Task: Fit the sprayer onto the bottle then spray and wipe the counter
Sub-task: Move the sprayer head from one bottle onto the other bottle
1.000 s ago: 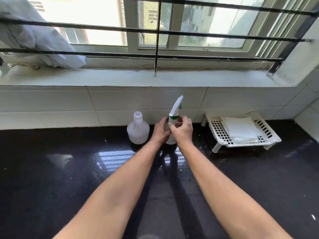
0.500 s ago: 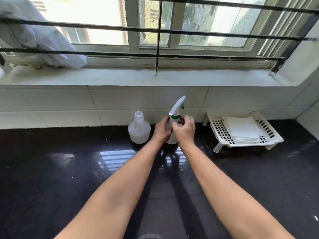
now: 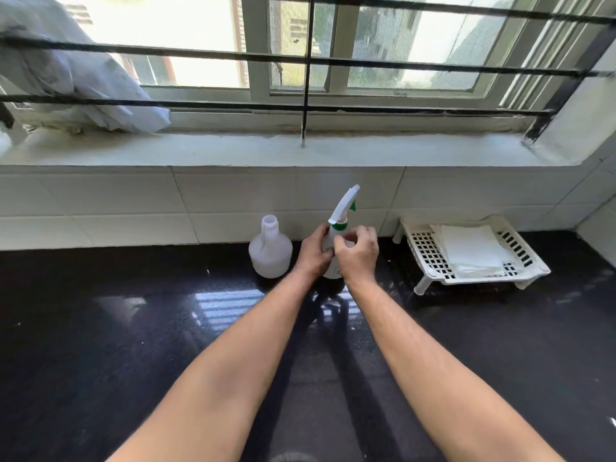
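A white bottle (image 3: 330, 270) stands on the black counter (image 3: 133, 328) near the tiled wall, mostly hidden by my hands. A white sprayer (image 3: 343, 208) with a green collar and green trigger sits on its neck, nozzle pointing up and right. My left hand (image 3: 313, 253) grips the bottle's shoulder from the left. My right hand (image 3: 358, 253) pinches at the collar just below the sprayer head. A second white bottle (image 3: 270, 250), uncapped, stands just left of my left hand.
A white slotted plastic tray (image 3: 423, 251) on short legs stands at the right, holding a folded white cloth (image 3: 471, 250). Behind the counter run white wall tiles, a window sill (image 3: 300, 150) and black window bars. A white bag (image 3: 76, 75) lies on the sill at left.
Both hands stay at the bottle; my right hand's fingers have shifted around the collar. The sprayer head has barely moved.
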Action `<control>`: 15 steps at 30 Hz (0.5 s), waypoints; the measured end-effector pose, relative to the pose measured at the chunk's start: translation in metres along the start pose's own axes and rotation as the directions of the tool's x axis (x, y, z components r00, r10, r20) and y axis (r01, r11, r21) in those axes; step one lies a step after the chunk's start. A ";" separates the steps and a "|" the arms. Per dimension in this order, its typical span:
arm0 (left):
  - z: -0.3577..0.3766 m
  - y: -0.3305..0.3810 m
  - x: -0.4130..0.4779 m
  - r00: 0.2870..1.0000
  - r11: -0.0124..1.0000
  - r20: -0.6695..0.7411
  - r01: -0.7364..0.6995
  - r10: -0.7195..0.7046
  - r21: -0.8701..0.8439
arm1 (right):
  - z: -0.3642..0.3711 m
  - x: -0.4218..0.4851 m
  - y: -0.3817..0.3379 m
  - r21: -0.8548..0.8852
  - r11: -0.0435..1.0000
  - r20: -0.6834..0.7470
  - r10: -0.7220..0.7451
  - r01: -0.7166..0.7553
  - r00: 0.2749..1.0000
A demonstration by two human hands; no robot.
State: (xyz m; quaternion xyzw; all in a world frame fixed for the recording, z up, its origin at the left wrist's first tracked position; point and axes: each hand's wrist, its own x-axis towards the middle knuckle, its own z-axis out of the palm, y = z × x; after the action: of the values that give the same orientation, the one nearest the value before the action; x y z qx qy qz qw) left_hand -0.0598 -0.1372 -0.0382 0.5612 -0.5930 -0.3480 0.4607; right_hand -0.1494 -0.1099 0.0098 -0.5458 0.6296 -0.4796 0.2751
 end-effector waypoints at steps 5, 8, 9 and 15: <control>0.000 -0.002 0.000 1.000 1.000 0.002 -0.007 0.006 0.010 | 0.002 0.004 -0.001 0.046 0.997 0.026 0.065 -0.066 0.998; -0.001 -0.002 0.000 1.000 1.000 0.006 0.011 -0.011 0.002 | -0.001 0.008 -0.002 0.027 1.000 -0.031 0.007 -0.006 0.999; -0.001 -0.001 0.000 1.000 1.000 0.009 0.017 -0.017 -0.005 | -0.003 0.013 -0.002 0.038 0.999 -0.062 0.019 -0.017 0.998; -0.003 0.002 0.000 1.000 1.000 0.010 -0.011 0.011 -0.003 | -0.002 0.032 -0.002 0.229 0.965 0.342 0.042 -0.127 0.939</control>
State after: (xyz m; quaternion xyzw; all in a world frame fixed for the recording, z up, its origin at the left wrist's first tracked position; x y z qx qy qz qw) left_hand -0.0575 -0.1372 -0.0357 0.5554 -0.5980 -0.3490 0.4606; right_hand -0.1583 -0.1395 0.0182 -0.5528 0.5320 -0.4426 0.4643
